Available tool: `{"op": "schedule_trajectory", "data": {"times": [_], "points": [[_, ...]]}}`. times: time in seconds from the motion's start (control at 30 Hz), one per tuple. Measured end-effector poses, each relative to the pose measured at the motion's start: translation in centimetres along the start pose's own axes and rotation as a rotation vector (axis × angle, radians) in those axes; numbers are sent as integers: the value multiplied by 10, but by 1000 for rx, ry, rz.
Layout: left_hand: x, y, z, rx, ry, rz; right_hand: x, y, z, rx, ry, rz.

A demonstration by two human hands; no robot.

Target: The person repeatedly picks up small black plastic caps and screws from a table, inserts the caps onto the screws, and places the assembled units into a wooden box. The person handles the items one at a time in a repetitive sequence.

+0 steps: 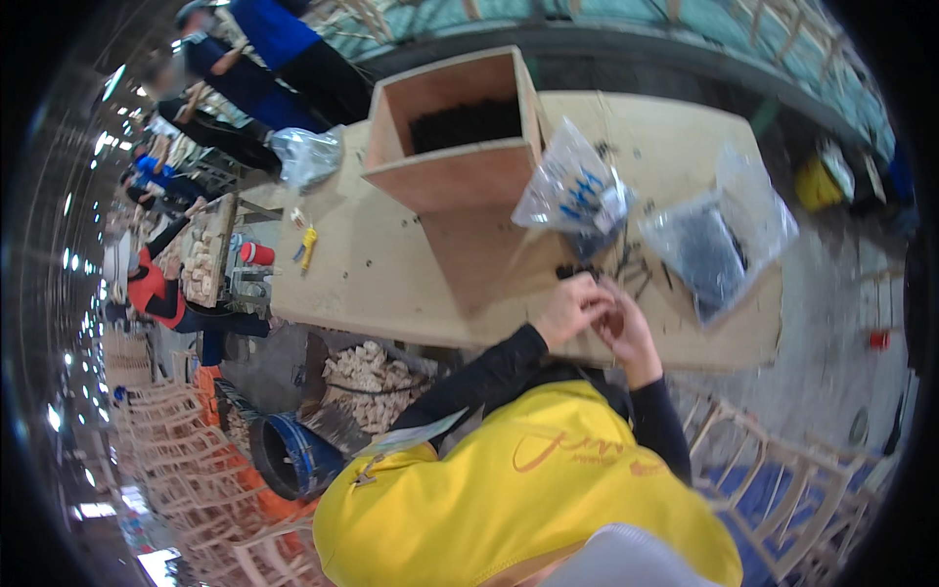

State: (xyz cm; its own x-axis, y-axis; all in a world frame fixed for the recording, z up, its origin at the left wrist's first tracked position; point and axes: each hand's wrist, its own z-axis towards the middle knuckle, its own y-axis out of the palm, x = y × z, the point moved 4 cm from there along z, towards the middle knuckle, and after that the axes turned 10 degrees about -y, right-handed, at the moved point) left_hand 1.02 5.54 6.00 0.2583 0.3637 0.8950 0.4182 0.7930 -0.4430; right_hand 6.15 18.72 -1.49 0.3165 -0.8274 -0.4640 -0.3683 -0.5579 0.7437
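My left hand (567,311) and my right hand (627,331) meet over the near edge of the table, fingertips pinched together. Whatever they hold is too small or hidden to name. Just beyond them lie dark, thin bolt-like pieces (634,272), with small black pieces (567,271) beside my left fingers. A clear plastic bag (577,191) with blue marks and dark contents stands behind these. To the right, another clear bag (768,220) lies with dark small parts inside. An open plywood box (460,181) holding a black mass sits farther back.
The pale table (362,279) carries a yellow-handled tool (308,249) and a crumpled plastic bag (306,157) toward its left end. Below stand a blue drum (318,450) and a heap of wooden pieces (370,382). Wooden frames (782,479) stand at lower right. Several people work at left.
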Motion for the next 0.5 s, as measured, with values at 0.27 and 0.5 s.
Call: {"op": "schedule_trajectory", "data": {"times": [0.27, 0.5], "points": [[4, -6, -8, -35, 61, 27, 15, -15, 8, -47, 34, 135], [21, -11, -5, -20, 117, 72, 13, -10, 4, -90, 12, 131]]}}
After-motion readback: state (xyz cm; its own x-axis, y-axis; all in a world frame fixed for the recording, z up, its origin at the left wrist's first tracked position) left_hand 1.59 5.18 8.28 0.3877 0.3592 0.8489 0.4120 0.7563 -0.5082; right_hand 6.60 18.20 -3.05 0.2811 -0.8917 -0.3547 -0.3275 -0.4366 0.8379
